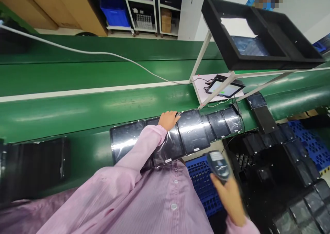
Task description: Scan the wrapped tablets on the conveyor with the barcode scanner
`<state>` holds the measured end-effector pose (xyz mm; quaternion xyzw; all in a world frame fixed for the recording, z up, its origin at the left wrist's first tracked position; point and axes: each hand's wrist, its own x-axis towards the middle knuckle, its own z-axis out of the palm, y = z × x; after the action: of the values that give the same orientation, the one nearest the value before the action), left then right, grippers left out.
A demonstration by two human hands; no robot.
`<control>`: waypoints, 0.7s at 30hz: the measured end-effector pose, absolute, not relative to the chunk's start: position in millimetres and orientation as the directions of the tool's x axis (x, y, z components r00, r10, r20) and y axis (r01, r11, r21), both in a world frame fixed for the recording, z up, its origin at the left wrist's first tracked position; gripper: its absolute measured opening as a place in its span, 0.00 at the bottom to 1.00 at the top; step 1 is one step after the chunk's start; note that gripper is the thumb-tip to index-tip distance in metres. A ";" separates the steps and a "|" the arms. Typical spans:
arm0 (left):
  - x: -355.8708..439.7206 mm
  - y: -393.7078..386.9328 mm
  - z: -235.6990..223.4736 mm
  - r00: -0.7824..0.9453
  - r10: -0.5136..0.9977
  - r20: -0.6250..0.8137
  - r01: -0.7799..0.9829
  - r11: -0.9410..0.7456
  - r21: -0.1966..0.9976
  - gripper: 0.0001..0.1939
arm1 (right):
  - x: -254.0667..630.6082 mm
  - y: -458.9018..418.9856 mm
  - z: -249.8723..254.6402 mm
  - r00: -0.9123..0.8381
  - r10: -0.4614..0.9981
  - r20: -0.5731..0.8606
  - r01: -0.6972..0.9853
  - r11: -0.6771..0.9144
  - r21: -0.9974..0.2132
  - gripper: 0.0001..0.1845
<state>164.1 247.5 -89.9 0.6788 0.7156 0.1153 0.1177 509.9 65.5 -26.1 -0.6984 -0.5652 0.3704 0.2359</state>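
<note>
Several flat black panels wrapped in clear plastic lie in a row along the green bench. My left hand rests at the far edge of a middle panel, its thumb apart from the fingers. To its right is another wrapped panel with a small white label near its front edge. My right hand, slightly blurred, grips a dark handheld barcode scanner with a pale label on top. The scanner is held in front of the bench, over a blue plastic pallet.
A tablet with a lit screen stands under a white frame bearing a black divided tray. A white cable crosses the green bench. Stacked black panels lie at right; more dark panels lie at left.
</note>
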 end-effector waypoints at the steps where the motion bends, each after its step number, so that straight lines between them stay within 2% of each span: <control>1: 163.0 246.5 -90.2 -0.027 1.000 -0.013 0.951 0.030 0.309 0.25 | 500.9 57.1 -31.8 0.065 0.951 -0.301 0.590 -0.280 -0.758 0.27; 5: 161.4 243.5 -88.8 -0.001 1.000 0.002 0.953 0.000 0.303 0.25 | 472.2 40.0 -48.0 0.085 0.906 -0.415 0.556 -0.388 -0.735 0.27; 10: 161.5 243.3 -85.1 -0.013 1.000 -0.023 0.947 0.020 0.321 0.25 | 466.5 46.8 -46.2 0.108 0.897 -0.430 0.604 -0.402 -0.688 0.22; 21: 159.8 243.4 -87.9 -0.012 1.000 -0.006 0.938 0.013 0.348 0.25 | 469.8 50.4 -41.5 0.107 0.899 -0.424 0.617 -0.394 -0.681 0.23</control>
<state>159.8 243.4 -87.9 0.6915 0.7004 0.1234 0.1264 469.8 50.4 -41.5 -0.7242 -0.5234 0.4156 0.1697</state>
